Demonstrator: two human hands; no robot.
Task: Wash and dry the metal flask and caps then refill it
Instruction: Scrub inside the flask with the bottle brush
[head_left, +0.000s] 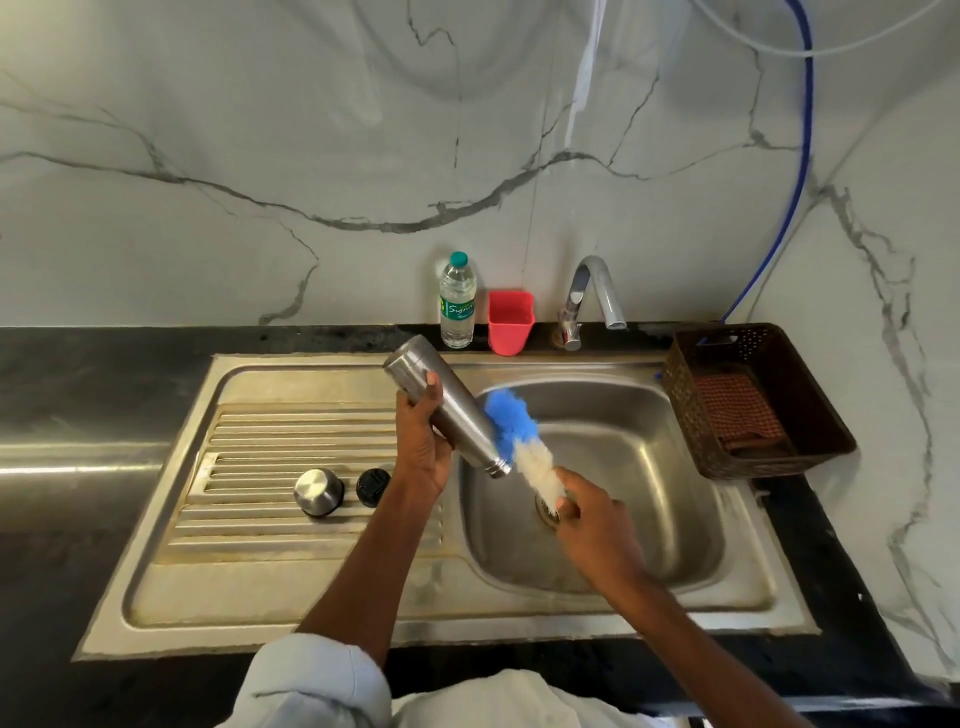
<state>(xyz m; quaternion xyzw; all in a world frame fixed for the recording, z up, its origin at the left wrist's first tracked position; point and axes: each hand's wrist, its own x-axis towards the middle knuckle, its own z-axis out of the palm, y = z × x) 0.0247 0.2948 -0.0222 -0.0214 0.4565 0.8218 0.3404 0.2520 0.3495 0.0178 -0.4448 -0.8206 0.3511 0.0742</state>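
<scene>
1. The left hand (423, 441) grips the metal flask (448, 406) around its middle, fingers and thumb wrapped round the body, and holds it in the air over the left edge of the sink (675, 467) basin.
2. The flask is tilted: its closed base points up and to the left, toward the wall, and its open mouth points down and to the right, toward the drain.
3. The right hand (587, 525) is clenched on the handle of a bottle brush (519, 441), whose bristles are blue at the tip and white nearer the hand.
4. The brush lies along the outside of the flask, on its right side. Its blue head touches the lower body, and its white part passes just beside the mouth. It is not inside the flask.
5. The brush's long axis runs nearly parallel to the flask's, so entering the mouth would, I judge, call for drawing the brush back toward the right hand and lining its tip up with the opening.
6. The right hand is the nearer one to the mouth; the left only steadies the body.
7. The steel cap (318, 491) and the black inner cap (373, 487) stand side by side on the ribbed draining board (260, 441), well apart from both hands, seemingly not yet washed.
8. The tap (592, 296) shows no running water.
</scene>
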